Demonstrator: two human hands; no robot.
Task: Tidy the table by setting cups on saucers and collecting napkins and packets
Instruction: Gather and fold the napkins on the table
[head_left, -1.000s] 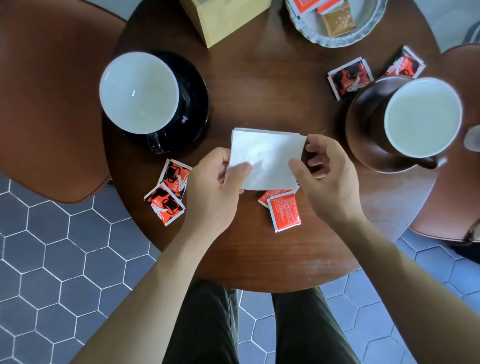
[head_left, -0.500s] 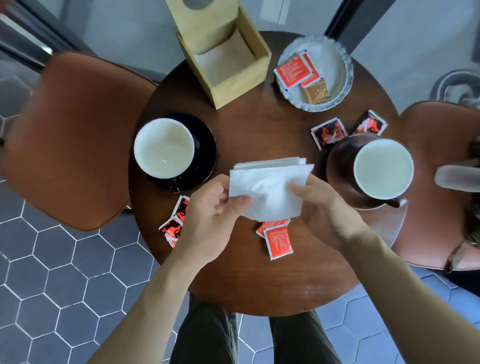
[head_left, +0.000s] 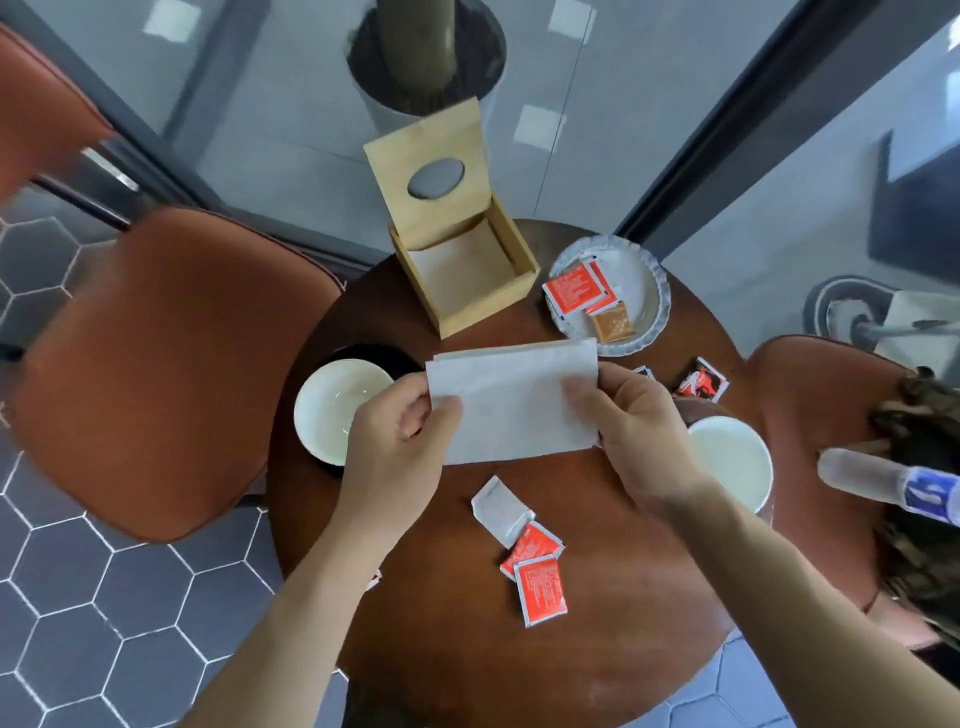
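Both hands (head_left: 511, 441) pinch a soft, folded white paper napkin (head_left: 514, 402)

I see open tabletop (head_left: 613, 649) along the near edge, clear but for a cluster of red packets (head_left: 537, 574) and a white packet (head_left: 500, 510) just beyond them. Farther back the wooden napkin box (head_left: 467, 280) stands in the middle, the scalloped dish (head_left: 652, 291) just to its right. A white cup (head_left: 332, 410) blocks the left side, another cup (head_left: 735, 462) the right, and the held napkin (head_left: 514, 405) spans between them.
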